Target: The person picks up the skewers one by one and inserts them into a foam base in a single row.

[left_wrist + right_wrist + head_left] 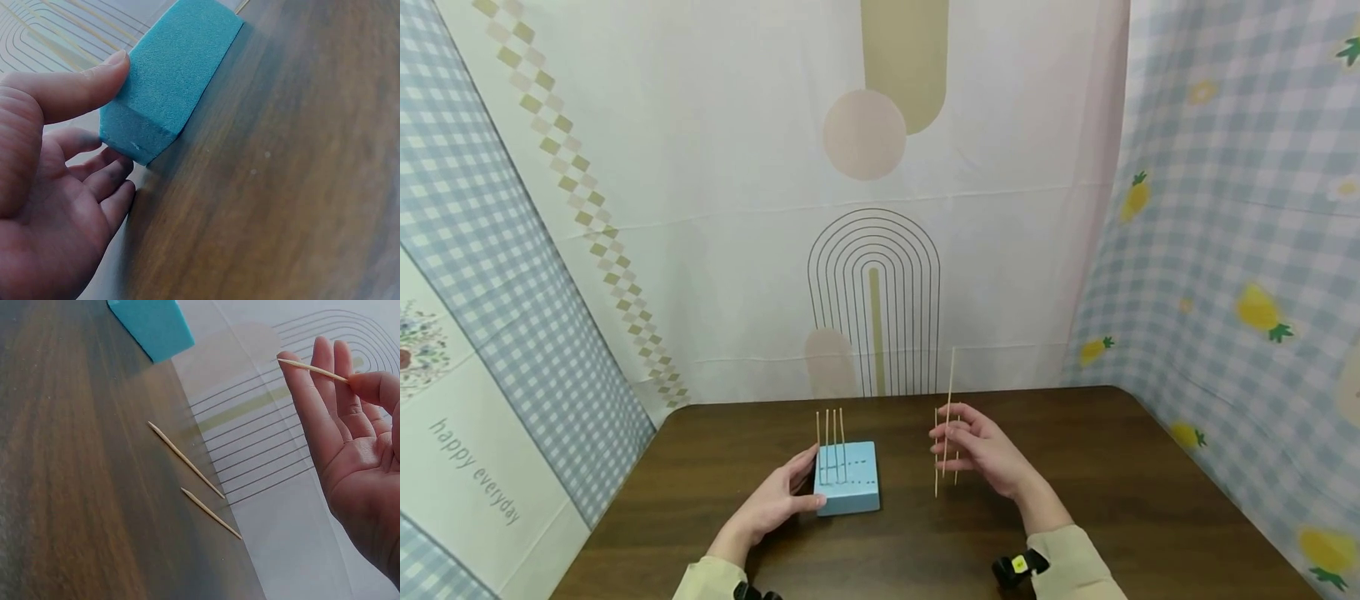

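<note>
A light-blue foam block point(855, 502) with rows of small holes on top sits on the table left of centre. Several thin wooden skewers point(827, 442) stand upright in its left part. My left hand point(772, 502) grips the block's near left corner, thumb point(103, 81) on the front face and fingers round the side. To the right, my right hand point(988, 454) pinches one pointed skewer point(315, 369) between thumb and fingers, held roughly upright. Below that hand, two more skewers lie side by side on the table, a longer-looking one point(186, 460) and another point(211, 513).
The dark wooden table point(880, 558) reaches back to a white patterned cloth point(760, 283). Checked blue cloths hang at the left and at the right point(1210, 250). Each wrist wears a strapped black camera, the right one point(1018, 567) showing a yellow mark.
</note>
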Demonstrator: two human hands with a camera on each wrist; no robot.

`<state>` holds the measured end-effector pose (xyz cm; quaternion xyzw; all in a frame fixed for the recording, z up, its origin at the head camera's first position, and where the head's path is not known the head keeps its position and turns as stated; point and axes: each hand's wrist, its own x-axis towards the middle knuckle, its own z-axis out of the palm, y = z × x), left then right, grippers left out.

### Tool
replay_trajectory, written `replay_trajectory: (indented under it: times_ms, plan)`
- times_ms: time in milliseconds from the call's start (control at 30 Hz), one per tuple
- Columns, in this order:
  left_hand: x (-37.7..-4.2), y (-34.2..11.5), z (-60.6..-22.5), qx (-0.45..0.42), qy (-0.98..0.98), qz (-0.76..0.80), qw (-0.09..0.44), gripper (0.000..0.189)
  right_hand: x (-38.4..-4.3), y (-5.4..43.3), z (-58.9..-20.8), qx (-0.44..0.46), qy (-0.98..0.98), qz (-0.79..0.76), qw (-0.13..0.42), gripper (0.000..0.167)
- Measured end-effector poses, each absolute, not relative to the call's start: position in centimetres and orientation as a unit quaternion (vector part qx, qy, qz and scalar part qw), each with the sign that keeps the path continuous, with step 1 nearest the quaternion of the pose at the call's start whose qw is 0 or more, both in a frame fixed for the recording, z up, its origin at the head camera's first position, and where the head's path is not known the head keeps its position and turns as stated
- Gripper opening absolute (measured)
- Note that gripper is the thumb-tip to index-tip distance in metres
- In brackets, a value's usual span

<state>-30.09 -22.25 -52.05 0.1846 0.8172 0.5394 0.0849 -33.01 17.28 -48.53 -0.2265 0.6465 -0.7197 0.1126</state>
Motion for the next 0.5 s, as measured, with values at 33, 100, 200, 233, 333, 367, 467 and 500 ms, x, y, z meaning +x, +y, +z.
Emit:
replay_trajectory:
  times_ms: [33, 100, 200, 233, 333, 367, 467, 500]
  plan:
    - [-30.1, -22.3, -52.0, 0.186, 0.817, 0.539, 0.085, 0.094, -33.0, 17.2, -48.5, -0.226, 0.648, -0.718, 0.113, 0.042]
    - [-30.1, -22.3, -52.0, 0.187, 0.817, 0.538, 0.085, 0.094, -32.9, 17.0, -48.4, -0.222, 0.650, -0.718, 0.113, 0.039]
    - [-30.1, -22.3, -52.0, 0.188, 0.818, 0.537, 0.086, 0.094, -32.8, 16.7, -48.4, -0.215, 0.650, -0.721, 0.108, 0.037]
    - [-30.1, -22.3, -51.9, 0.187, 0.818, 0.537, 0.086, 0.094, -32.8, 16.6, -48.4, -0.214, 0.648, -0.723, 0.106, 0.036]
    - [-30.1, -22.2, -51.9, 0.186, 0.819, 0.537, 0.085, 0.094, -32.7, 16.2, -48.5, -0.209, 0.645, -0.728, 0.098, 0.035]
    - [-30.0, -22.2, -51.9, 0.186, 0.819, 0.537, 0.085, 0.094, -32.7, 16.0, -48.5, -0.209, 0.645, -0.729, 0.096, 0.035]
    - [-30.0, -22.2, -51.9, 0.183, 0.819, 0.537, 0.085, 0.094, -32.6, 15.7, -48.7, -0.204, 0.650, -0.726, 0.090, 0.036]
    - [-29.9, -22.2, -51.9, 0.181, 0.819, 0.538, 0.086, 0.094, -32.6, 15.6, -48.7, -0.202, 0.654, -0.724, 0.086, 0.037]
